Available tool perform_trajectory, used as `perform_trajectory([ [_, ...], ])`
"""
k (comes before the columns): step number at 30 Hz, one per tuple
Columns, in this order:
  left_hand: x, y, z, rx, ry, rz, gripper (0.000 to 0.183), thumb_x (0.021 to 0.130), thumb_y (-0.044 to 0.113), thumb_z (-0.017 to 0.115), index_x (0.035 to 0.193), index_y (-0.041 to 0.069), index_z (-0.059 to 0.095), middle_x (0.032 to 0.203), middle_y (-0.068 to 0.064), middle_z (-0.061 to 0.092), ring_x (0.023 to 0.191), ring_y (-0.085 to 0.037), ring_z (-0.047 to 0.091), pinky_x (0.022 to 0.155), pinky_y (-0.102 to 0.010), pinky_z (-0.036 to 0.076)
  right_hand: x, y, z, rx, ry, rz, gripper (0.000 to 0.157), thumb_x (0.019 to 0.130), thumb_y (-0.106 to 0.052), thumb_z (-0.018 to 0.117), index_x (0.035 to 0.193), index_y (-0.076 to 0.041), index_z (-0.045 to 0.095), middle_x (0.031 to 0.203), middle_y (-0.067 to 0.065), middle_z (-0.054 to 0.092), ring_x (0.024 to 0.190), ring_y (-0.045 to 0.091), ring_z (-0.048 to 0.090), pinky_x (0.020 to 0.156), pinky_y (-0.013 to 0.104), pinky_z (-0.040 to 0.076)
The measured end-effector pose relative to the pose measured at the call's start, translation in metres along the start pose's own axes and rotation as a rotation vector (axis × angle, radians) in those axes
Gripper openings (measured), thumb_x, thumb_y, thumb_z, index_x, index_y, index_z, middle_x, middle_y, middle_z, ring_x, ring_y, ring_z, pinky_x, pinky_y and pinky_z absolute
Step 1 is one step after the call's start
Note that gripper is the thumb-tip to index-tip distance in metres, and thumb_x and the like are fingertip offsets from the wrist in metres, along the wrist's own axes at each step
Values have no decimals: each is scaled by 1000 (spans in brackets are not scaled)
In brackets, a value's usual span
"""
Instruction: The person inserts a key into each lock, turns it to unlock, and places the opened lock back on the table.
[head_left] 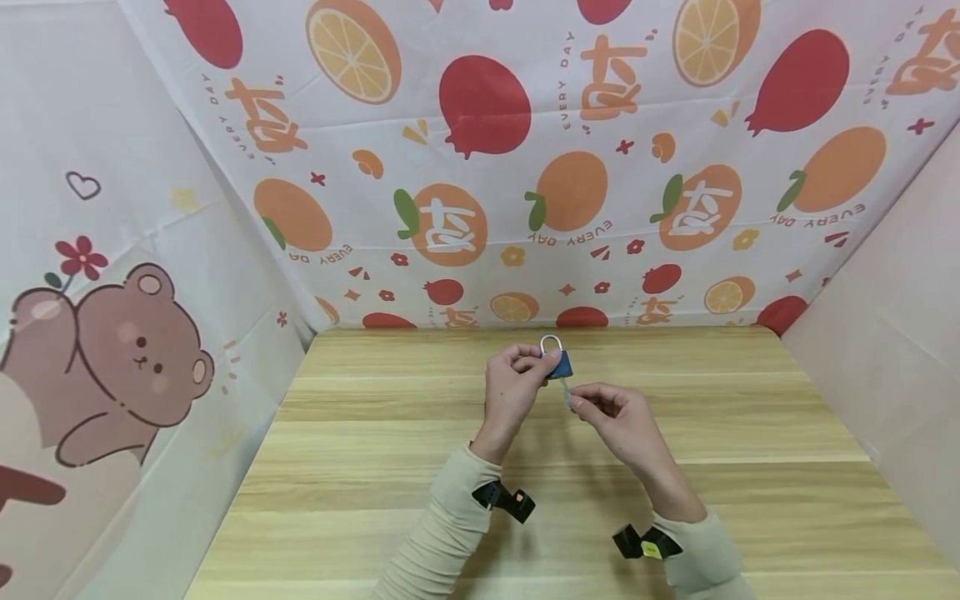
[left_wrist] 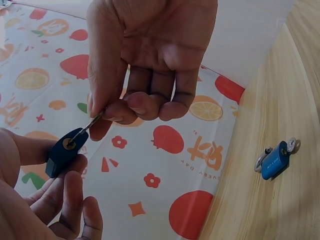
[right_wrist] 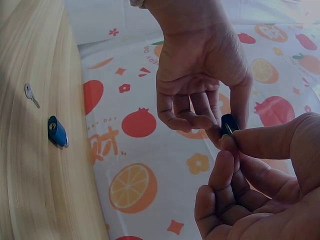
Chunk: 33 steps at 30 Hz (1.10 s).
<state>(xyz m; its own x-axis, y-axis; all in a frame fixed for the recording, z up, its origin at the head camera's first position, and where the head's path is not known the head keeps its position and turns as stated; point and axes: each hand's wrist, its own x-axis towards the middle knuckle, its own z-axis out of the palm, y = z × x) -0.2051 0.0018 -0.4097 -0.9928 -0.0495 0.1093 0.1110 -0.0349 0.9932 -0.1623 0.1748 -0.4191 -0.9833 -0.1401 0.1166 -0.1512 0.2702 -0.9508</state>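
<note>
- Left hand (head_left: 512, 390): its thumb and fingers pinch the body of a blue padlock (head_left: 561, 367), holding it above the table (head_left: 337, 467).
- That padlock: up off the wood, between the 2 hands, shackle (head_left: 551, 338) pointing away from the person. Whether the shackle is locked in is too small to tell.
- Key (head_left: 567, 392): the left wrist view shows its blade running to the keyhole (left_wrist: 70, 143) in the padlock's base; how deep it sits is unclear. The step in hand looks like working the key in this lock. The next move probably calls for keeping the blade in line with the slot, a firm grip on the body, then a turn or a straight pull.
- Right hand (head_left: 624, 423): thumb and forefinger pinch the key's head, the other 3 fingers loosely bent.
- Far right in the left wrist view: a 2nd blue padlock (left_wrist: 275, 162) lies on the table. The right wrist view shows what seems the same lock, a 2nd key (right_wrist: 31, 95) lying near it, apart.
</note>
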Motion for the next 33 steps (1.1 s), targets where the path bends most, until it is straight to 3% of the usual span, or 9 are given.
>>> perform_trajectory([
  [6, 1, 1, -1, 8, -3, 2, 28, 89, 27, 79, 98, 3, 69, 83, -14, 77, 72, -17, 66, 74, -34, 56, 2, -2, 3, -9, 9, 2, 22, 99, -17, 66, 111, 0, 74, 101, 20, 73, 84, 9, 66, 77, 22, 55],
  [11, 3, 2, -2, 5, 1, 9, 27, 89, 26, 79, 98, 3, 70, 83, -15, 77, 71, -18, 65, 68, -25, 50, 4, -4, 6, -8, 14, 12, 22, 99, -17, 66, 111, 0, 74, 99, 18, 73, 83, 10, 66, 76, 22, 55],
  [21, 3, 5, -2, 25, 22, 13, 23, 91, 18, 77, 100, -1, 69, 86, -24, 75, 66, -9, 62, 62, -21, 47, 3, -8, 18, 39, 55, 90, 23, 98, -19, 68, 110, -1, 74, 100, 18, 74, 84, 14, 67, 76, 22, 55],
  [30, -11, 29, 0, 49, 16, 22, 20, 93, 12, 73, 99, -6, 68, 87, -27, 75, 65, -8, 60, 62, -20, 46, 3, -9, 22, 58, 133, 114, 20, 99, -18, 66, 109, -3, 75, 101, 16, 74, 85, 12, 65, 76, 21, 54],
  [33, -13, 32, 1, 55, 28, 27, 20, 93, 14, 73, 101, -5, 69, 86, -25, 75, 67, -14, 62, 62, -20, 46, 4, -9, 24, 67, 144, 102, 20, 99, -18, 67, 108, -2, 75, 100, 16, 74, 83, 11, 65, 75, 21, 55],
])
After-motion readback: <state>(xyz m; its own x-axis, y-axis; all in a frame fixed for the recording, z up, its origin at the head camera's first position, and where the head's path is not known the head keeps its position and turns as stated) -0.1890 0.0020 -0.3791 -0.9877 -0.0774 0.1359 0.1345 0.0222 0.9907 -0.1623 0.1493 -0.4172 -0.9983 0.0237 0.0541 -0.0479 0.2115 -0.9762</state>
